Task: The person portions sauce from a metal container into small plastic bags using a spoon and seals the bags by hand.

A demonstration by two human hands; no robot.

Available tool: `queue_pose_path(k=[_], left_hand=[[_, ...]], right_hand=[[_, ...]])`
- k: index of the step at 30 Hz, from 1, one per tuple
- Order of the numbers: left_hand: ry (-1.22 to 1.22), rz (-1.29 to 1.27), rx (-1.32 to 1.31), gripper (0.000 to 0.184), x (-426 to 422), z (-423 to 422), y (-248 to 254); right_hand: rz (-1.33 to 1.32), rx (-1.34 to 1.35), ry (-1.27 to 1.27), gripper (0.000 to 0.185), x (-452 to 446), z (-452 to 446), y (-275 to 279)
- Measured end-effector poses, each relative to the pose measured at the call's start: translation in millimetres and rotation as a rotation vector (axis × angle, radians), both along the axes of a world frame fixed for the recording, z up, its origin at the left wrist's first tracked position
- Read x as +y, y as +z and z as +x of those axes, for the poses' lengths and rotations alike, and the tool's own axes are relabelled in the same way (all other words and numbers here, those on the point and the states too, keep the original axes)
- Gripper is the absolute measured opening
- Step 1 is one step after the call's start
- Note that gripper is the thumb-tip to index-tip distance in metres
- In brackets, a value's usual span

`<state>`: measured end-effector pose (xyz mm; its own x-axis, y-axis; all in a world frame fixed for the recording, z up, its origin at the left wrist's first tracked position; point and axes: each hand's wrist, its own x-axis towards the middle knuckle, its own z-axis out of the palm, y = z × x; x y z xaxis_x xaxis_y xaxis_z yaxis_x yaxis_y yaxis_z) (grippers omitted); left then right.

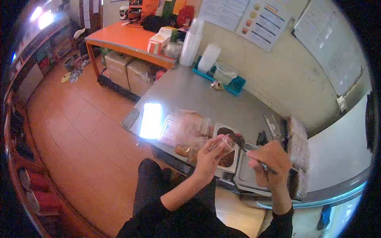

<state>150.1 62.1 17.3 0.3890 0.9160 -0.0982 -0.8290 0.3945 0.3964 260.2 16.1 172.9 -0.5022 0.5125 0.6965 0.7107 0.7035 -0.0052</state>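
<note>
My left hand (209,155) is closed on a small clear plastic bag (228,143), held over a metal container of dark brown food (227,158). To its right my right hand (272,162) is closed around a utensil, whose metal end (249,147) points toward the bag. The utensil is partly hidden by the fingers and blurred. Below my right hand lies a metal tray (247,174). Left of the container are clear plastic bags (190,125) with contents I cannot make out, and brownish food (182,150) in plastic.
A brightly lit phone-like screen (151,121) lies near the counter's left edge. A teal tray (237,86) with plastic containers stands at the wall. Stacked clear cups (190,47) are beside it. An orange table (119,36) holds boxes; packed bags (298,146) line the right side.
</note>
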Motion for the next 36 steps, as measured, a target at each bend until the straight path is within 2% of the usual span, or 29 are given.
queue_pose_path(k=[5, 7, 8, 12, 15, 17, 20, 23, 33, 36], left_hand=[[-0.008, 0.008, -0.036, 0.032, 1.4, 2.1, -4.9], [-0.007, -0.016, -0.044, 0.032, -0.7, 2.2, -2.1], [-0.019, -0.036, -0.042, 0.031, -0.8, 2.0, -0.5], [-0.011, -0.039, -0.086, 0.030, 0.1, 5.7, -4.3], [0.008, -0.039, -0.048, 0.030, -2.4, 1.9, 1.6], [0.002, -0.029, -0.055, 0.030, -1.5, 2.1, 0.3], [0.006, -0.013, -0.093, 0.030, -1.8, 2.4, -0.6], [0.006, -0.024, -0.082, 0.032, -4.2, 0.1, 5.3], [0.005, -0.051, -0.067, 0.031, -3.5, 4.1, 6.1], [-0.018, -0.058, -0.050, 0.031, -5.4, 6.0, 2.1]], right_hand=[[0.003, -0.076, 0.029, 0.030, -13.0, -1.4, -6.2], [0.039, -0.188, 0.012, 0.029, -17.9, 0.7, -13.4], [-0.013, -0.203, -0.030, 0.015, -23.2, -3.0, -10.0], [0.001, -0.244, -0.040, 0.015, -32.0, -8.4, -10.3], [-0.098, -0.253, -0.052, 0.014, -36.7, -6.5, -9.4], [0.046, -0.340, -0.003, 0.033, -35.1, -3.4, -12.8], [0.061, -0.405, -0.014, 0.031, -38.9, -8.0, -13.4], [0.009, -0.418, -0.038, 0.020, -39.1, -13.9, -12.8], [0.091, -0.462, -0.056, 0.025, -42.0, -7.6, -23.3], [-0.001, -0.433, -0.060, 0.026, -43.2, -7.2, -24.9]])
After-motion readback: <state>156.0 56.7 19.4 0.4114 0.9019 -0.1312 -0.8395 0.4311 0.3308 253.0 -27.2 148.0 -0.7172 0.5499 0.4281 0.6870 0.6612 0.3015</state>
